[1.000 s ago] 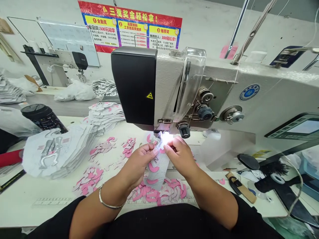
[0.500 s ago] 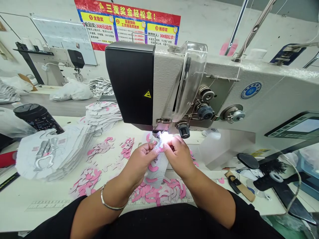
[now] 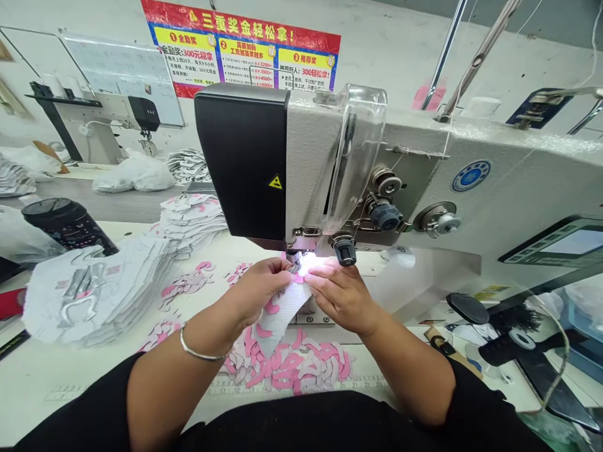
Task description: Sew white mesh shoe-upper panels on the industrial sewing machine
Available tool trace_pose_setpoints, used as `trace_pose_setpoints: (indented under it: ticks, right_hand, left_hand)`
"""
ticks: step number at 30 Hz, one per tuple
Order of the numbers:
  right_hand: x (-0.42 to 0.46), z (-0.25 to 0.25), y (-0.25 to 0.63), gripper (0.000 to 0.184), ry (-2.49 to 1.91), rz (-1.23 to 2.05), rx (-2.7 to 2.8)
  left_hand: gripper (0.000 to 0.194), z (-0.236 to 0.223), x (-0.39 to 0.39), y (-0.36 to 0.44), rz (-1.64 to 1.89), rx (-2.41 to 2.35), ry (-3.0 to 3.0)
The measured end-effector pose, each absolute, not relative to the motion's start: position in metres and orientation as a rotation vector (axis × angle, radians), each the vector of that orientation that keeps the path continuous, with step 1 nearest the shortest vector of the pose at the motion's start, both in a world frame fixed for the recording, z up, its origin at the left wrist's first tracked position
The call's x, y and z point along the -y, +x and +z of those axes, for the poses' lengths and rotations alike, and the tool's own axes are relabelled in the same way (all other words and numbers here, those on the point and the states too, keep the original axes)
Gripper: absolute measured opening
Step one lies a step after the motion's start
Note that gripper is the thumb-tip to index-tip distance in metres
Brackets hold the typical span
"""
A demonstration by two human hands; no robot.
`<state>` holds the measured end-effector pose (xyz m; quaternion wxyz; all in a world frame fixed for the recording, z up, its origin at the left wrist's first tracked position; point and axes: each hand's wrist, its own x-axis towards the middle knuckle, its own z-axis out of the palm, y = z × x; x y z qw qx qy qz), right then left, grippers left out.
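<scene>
Under the lit needle area of a sewing machine [image 3: 301, 157] lies a white mesh fabric piece [image 3: 280, 314] with pink curved patches along it. My left hand [image 3: 261, 289] pinches the left edge of this fabric, thumb and forefinger close to the presser foot. From the other side, my right hand [image 3: 343, 295] holds the fabric's right edge, its fingers bent together and pointing at the needle. A pink patch [image 3: 298, 278] lies between my fingertips. Glare hides the exact needle point. The fabric's lower end hangs over a pile of loose pink and white curved pieces [image 3: 292, 364].
Left of my arm stand a stack of white cut panels [image 3: 89, 295] and a black tumbler [image 3: 68, 223]. More pink scraps [image 3: 188, 282] lie beside it. A ruler strip [image 3: 254, 390] runs along the front. At right are a black brush [image 3: 513, 323] and a control screen [image 3: 560, 245].
The fabric has turned, its lower end swinging left. My left hand has shifted left, and my right fingers have gone from an upright pinch to a flatter hold. The view has shifted slightly.
</scene>
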<state>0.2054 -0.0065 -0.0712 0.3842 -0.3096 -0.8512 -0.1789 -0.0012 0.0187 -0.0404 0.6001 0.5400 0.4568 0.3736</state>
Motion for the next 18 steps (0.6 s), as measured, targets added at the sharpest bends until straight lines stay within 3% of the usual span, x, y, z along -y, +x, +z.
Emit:
trace_pose_setpoints:
  ticks: [10,18]
  right_hand:
    - [-0.001,-0.088,0.205,0.041,-0.779,-0.356,2.075]
    - [-0.002,-0.089,0.202,0.038,-0.821,-0.331,2.007]
  left_hand:
    - [0.022,-0.036,-0.037,-0.006,0.733,-0.952,1.248]
    - [0.014,-0.036,-0.042,-0.003,0.7,-0.948,1.226]
